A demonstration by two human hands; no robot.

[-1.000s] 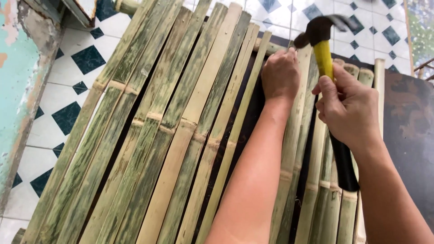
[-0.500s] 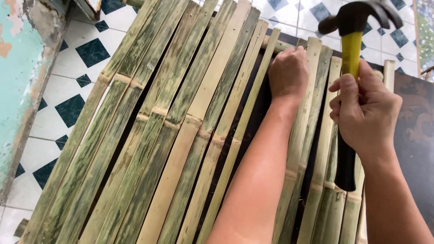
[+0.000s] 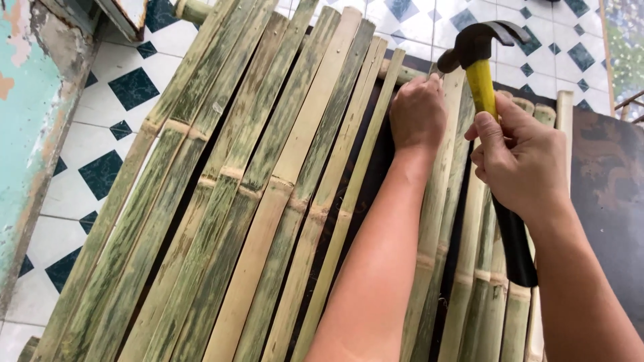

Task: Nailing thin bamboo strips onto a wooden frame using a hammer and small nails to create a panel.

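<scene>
The tiled floor [image 3: 100, 127] lay beneath everything, white squares set with dark blue diamonds, and a wall with peeling turquoise paint [image 3: 27, 134] ran down its left edge. Over the floor spread the panel of split bamboo slats [image 3: 255, 201], green-streaked and pale, lying side by side and slanting from lower left to upper right, with dark gaps between some of them. To the right a dark brown board [image 3: 604, 194] showed beside the outermost slats.

My left arm reached up across the panel, and my left hand [image 3: 417, 112] was closed into a loose fist near the top end of one pale slat [image 3: 439, 201], knuckles up, fingertips tucked against the bamboo. I could not tell whether anything was pinched between them.

My right hand [image 3: 523, 167] was clamped around the hammer [image 3: 493, 127], fingers wrapped on the shaft where its yellow part met the black grip. The black grip ran down past my wrist over the slats on the right. The black claw head [image 3: 479, 40] was raised, standing just above and to the right of my left hand, apart from the bamboo.
</scene>
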